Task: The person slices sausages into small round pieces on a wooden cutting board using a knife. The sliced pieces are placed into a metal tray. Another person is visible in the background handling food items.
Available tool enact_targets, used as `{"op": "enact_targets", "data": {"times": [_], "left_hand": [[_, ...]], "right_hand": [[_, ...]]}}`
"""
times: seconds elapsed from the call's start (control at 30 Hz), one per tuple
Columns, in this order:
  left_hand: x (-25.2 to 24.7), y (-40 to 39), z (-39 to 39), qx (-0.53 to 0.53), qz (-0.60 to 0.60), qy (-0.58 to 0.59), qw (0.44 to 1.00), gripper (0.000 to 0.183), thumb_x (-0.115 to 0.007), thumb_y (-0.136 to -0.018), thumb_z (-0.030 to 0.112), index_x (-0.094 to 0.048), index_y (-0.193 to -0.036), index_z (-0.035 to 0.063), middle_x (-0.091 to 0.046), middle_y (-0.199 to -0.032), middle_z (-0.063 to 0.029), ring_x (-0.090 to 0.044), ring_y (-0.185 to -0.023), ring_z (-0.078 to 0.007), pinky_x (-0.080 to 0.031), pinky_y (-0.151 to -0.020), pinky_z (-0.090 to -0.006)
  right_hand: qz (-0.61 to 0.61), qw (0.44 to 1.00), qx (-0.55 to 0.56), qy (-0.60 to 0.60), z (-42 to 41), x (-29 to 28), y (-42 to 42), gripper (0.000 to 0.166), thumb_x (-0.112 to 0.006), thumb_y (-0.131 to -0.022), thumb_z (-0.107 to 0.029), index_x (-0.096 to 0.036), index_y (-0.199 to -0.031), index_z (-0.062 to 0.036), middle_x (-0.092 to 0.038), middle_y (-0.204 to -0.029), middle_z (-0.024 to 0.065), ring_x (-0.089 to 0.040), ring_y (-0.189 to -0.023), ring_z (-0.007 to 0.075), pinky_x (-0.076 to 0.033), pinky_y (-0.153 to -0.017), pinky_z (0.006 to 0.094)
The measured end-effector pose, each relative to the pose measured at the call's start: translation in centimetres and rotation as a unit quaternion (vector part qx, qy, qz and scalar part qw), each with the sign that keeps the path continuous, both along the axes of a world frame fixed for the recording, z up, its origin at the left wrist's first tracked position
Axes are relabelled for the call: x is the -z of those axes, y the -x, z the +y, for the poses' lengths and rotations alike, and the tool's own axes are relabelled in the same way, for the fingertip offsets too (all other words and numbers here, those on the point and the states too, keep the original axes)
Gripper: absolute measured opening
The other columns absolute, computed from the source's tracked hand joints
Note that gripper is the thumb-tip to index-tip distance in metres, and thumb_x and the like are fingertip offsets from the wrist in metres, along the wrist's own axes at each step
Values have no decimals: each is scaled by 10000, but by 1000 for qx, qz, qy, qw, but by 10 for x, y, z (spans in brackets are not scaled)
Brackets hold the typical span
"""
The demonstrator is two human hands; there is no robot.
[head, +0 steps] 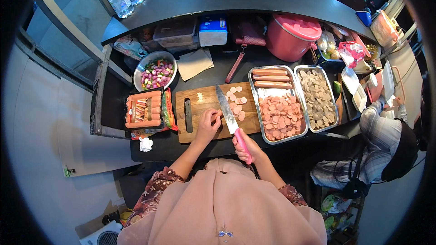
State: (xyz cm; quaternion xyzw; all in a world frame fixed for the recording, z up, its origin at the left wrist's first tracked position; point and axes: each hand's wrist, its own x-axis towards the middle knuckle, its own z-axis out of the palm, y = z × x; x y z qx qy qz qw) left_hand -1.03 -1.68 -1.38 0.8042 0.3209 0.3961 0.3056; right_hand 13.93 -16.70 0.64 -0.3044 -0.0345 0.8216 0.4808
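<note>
My left hand [207, 125] grips a short piece of sausage [216, 115] on the wooden cutting board [190, 97]. In my right hand [248, 147] is the pink handle of a kitchen knife [229, 111], its blade pointing away from me beside the sausage piece. Round sausage slices [237, 101] lie loose on the board, right of the blade. Next to the board, a metal tray [272, 140] holds a heap of sausage slices [282, 115] and three whole sausages [271, 78] at its far end. A second metal tray [308, 127] carries greyish-brown slices [316, 97].
Left of the board lie a pack of sausages [143, 109] and a crumpled white wad [145, 144]. Behind are a metal bowl [137, 76] of shallots and chillies, brown paper [195, 64] and a lidded pink bucket [287, 39]. Another person [385, 143] sits at right near foam boxes [354, 90].
</note>
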Motion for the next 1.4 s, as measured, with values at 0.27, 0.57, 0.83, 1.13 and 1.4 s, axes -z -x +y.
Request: {"op": "enact_targets", "data": {"times": [0.27, 0.57, 0.83, 1.13, 1.4], "left_hand": [[4, 2, 3, -4, 19, -42, 999, 271, -660, -810, 55, -535, -1045, -1, -585, -1019, -165, -577, -962, -342, -464, -846, -427], [-4, 3, 1, 5, 26, -31, 999, 213, -673, -798, 69, -597, -993, 33, -596, -1026, -131, -573, -958, -320, -471, -845, -401], [1, 5, 2, 8, 40, -31, 999, 235, -698, -771, 84, -603, -980, 34, -611, -1033, -127, -571, -960, -320, -475, -843, -401], [6, 6, 3, 11, 57, -42, 997, 244, -696, -769, 97, -601, -984, 32, -609, -1041, -135, -571, -960, -326, -476, -843, -402], [-3, 4, 3, 14, 55, -43, 997, 214, -689, -783, 44, -605, -976, 7, -610, -1019, -127, -587, -923, -297, -521, -780, -367]], "right_hand": [[-310, 949, 41, 51, 3, -41, 21, 521, -353, -991, -570, -498, -935, -72, -388, -536, -5, -344, -353, 83, -300, -320, 248], [-723, 690, 17, -32, -20, -67, 26, 386, -494, -987, -372, -565, -1169, -39, -640, -885, 297, -616, -877, 474, -488, -721, 475], [-733, 679, -41, -25, -38, -68, 34, 361, -478, -992, -375, -565, -1103, -43, -649, -896, 280, -624, -858, 463, -494, -709, 489], [-751, 657, -48, -35, -40, -69, 38, 330, -471, -996, -355, -546, -1074, -43, -652, -873, 269, -626, -830, 460, -498, -683, 505], [-752, 652, -67, -63, -38, -60, 32, 316, -446, -1012, -324, -503, -1029, -14, -630, -803, 301, -619, -762, 475, -488, -631, 521]]}}
